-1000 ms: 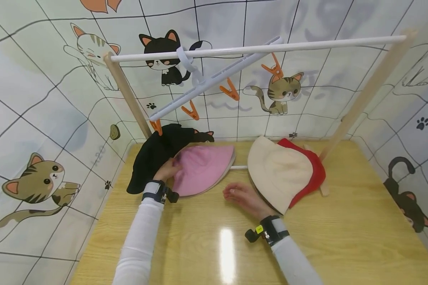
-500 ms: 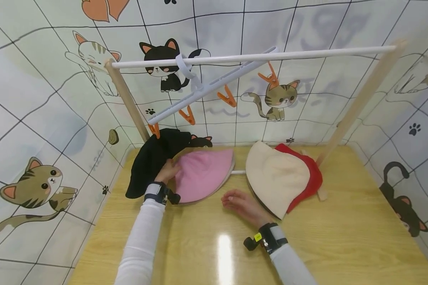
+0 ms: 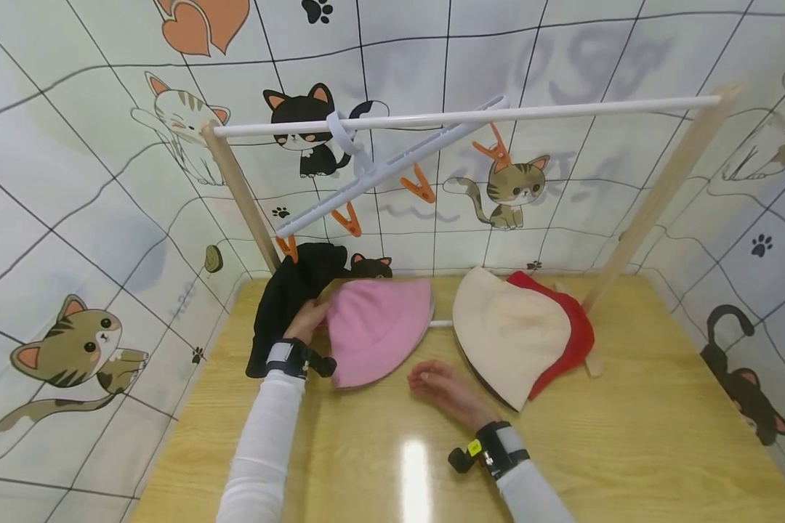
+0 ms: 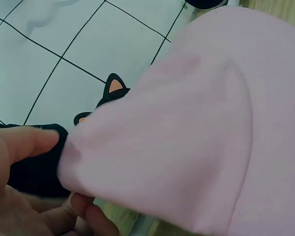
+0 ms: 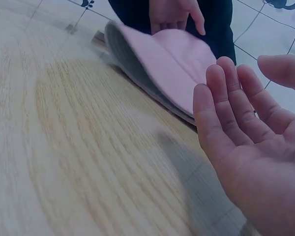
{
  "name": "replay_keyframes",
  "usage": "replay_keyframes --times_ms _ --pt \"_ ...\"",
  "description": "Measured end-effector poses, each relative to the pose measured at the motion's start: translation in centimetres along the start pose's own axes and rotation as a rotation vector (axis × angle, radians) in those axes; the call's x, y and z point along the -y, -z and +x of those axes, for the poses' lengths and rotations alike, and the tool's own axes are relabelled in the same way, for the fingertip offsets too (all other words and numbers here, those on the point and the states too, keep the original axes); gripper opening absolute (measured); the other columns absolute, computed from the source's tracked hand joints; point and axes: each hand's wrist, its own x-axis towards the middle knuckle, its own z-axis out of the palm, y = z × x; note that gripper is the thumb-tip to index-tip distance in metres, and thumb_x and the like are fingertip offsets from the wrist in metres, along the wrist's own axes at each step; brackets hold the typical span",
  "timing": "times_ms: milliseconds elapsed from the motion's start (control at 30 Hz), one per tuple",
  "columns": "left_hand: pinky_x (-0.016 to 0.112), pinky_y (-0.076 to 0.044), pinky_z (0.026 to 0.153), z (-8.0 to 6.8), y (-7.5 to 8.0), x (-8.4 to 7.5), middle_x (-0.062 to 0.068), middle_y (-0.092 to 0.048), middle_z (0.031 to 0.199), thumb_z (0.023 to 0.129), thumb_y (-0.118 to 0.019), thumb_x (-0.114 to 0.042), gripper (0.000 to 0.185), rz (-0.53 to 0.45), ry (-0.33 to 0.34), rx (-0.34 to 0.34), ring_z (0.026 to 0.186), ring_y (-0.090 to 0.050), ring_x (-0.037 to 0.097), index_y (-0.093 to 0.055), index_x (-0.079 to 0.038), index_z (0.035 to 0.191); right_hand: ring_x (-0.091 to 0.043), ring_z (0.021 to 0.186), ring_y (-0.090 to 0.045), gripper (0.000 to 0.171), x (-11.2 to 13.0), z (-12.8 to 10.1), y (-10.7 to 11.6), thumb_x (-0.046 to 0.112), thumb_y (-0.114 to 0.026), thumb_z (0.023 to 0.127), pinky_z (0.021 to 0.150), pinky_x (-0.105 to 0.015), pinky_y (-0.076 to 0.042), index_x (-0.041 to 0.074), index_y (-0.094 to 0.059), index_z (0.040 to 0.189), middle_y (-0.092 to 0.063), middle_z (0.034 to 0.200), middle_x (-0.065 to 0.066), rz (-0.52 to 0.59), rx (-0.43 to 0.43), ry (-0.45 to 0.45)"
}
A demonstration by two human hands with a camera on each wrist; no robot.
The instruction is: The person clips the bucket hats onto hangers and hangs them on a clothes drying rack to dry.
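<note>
Just now the left hand (image 3: 307,321) pinches the near edge of the pink hat (image 3: 376,327), lifting it off the wooden table (image 3: 628,436) beside the black hat (image 3: 288,301), while the right hand (image 3: 445,385) hovers with loose, straight fingers, holding nothing, near the cream hat (image 3: 510,330).

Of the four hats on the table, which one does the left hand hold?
The pink hat: the left hand pinches its edge, beside the black hat. The cream hat and red hat lie apart, untouched.

Pink hat (image 3: 376,330): soft fabric, grey-lined brim, tilted up off the wooden table, lying partly over black hat (image 3: 288,305)
</note>
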Motion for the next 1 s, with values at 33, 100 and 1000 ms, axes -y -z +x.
replay_keyframes --times_ms 33,100,1000 --pt "0.044 -0.039 0.096 0.0 0.0 0.0 0.021 -0.045 0.122 0.099 -0.052 -0.023 0.063 0.013 -0.005 0.001 0.105 -0.047 0.032 -0.026 0.010 0.144 -0.023 0.109 -0.057 0.021 -0.1 0.0 0.0 -0.002 -0.043 0.100 0.102 -0.040 -0.039 0.004 -0.059 0.112 -0.060 0.114 -0.012 0.000 0.009 0.003" --pt "0.043 -0.040 0.095 0.0 -0.1 -0.1 0.018 -0.049 0.115 0.098 -0.054 -0.022 0.054 0.042 -0.021 0.004 0.101 -0.049 0.031 -0.037 0.011 0.138 -0.022 0.109 -0.057 0.022 -0.2 0.0 0.1 -0.002 -0.042 0.100 0.102 -0.041 -0.038 0.005 -0.059 0.111 -0.060 0.114 -0.011 -0.003 0.023 0.009" --pt "0.041 -0.041 0.094 -2.7 -2.0 -3.7 0.017 -0.060 0.117 0.098 -0.054 -0.012 0.026 0.065 -0.413 -0.092 0.103 -0.052 0.028 -0.063 0.001 0.118 -0.022 0.108 -0.058 0.025 -0.8 0.7 -0.6 -0.005 -0.040 0.099 0.100 -0.039 -0.041 0.004 -0.060 0.110 -0.061 0.111 -0.011 0.097 0.058 0.026"
